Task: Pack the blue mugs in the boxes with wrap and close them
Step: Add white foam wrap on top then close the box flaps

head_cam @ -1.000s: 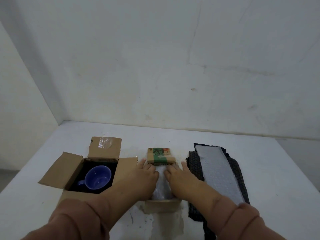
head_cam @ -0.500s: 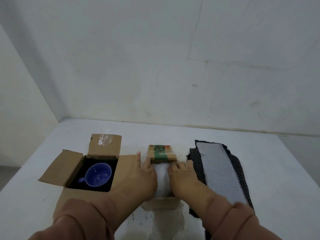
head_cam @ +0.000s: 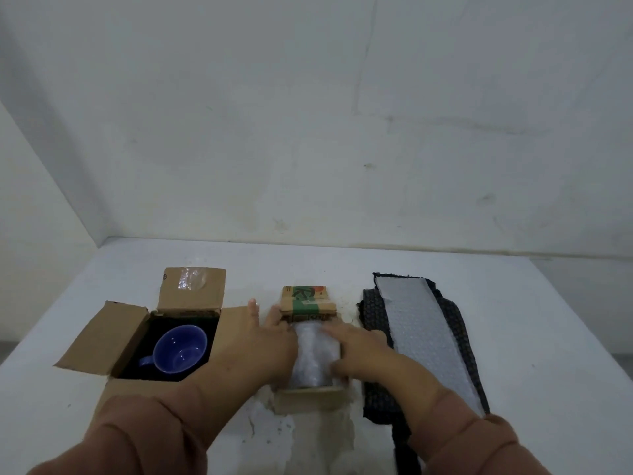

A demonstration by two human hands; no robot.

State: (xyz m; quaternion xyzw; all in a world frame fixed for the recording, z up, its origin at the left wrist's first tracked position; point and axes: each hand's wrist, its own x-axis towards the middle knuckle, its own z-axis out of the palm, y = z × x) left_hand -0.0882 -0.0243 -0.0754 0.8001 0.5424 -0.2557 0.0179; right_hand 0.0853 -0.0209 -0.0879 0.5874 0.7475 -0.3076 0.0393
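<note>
Reference: small box on table, far flap raised.
Inside small box: wrapped bundle.
Against bundle's left side: left hand, fingers straight.
Against bundle's right side: right hand, fingers laid flat.
Left of small box: open box with mug, upright.
Right of small box: bubble wrap on dark cloth.

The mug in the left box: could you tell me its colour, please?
The mug is blue, best seen in the head view.
</note>
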